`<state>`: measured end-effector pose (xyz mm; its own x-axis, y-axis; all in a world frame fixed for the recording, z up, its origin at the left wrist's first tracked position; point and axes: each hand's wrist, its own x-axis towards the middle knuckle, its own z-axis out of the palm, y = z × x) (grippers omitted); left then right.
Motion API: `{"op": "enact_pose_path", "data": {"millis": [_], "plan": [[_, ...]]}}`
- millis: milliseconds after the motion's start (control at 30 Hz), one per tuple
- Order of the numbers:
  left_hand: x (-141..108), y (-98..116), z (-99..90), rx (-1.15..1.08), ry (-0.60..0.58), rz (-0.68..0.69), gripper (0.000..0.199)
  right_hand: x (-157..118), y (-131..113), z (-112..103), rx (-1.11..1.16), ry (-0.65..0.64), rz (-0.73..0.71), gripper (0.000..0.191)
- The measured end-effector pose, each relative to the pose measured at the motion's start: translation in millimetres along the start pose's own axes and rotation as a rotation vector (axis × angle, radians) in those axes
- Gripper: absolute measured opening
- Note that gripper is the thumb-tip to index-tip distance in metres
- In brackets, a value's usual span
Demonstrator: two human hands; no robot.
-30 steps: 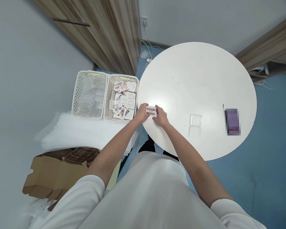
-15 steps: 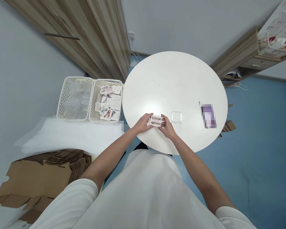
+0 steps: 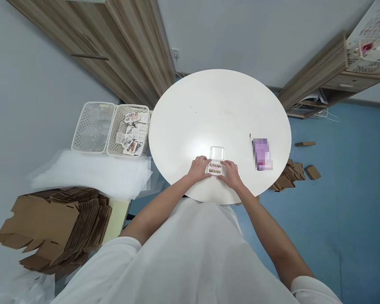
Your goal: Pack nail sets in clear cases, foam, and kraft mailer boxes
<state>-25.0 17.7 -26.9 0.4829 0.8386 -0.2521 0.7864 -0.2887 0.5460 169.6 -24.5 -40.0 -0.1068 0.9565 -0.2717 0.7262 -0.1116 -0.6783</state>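
Your left fingers [image 3: 205,160], part-open, grip card [image 3: 215,167] at nine o'clock, right fingers [image 3: 227,164] likewise at three; keep level, square to clear lid [image 3: 217,153] at twelve.

A stack of flattened brown cardboard boxes [image 3: 44,217] lies lower left, beside a pile of thin whitish sheets [image 3: 88,173]. A tall wood-grained cabinet [image 3: 126,46] stands upper left, and several small brown cardboard boxes [image 3: 294,171] rest on the blue floor [image 3: 342,223] at right.

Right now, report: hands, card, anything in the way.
Left hand and right hand gripping card by opposite ends. Clear case open, card at its near half; whether seated, can't tell. Purple item off right, out of the way.
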Motion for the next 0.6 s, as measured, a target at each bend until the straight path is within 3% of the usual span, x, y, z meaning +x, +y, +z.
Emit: {"op": "enact_pose_path", "data": {"millis": [200, 600], "plan": [[6, 10, 12.0, 0.02, -0.02, -0.08, 0.063, 8, 18, 3, -0.031, -0.047, -0.006, 0.065], [4, 13, 20.8, -0.015, -0.036, -0.182, 0.067, 11, 20, 7, -0.069, -0.059, -0.012, 0.07]]}}
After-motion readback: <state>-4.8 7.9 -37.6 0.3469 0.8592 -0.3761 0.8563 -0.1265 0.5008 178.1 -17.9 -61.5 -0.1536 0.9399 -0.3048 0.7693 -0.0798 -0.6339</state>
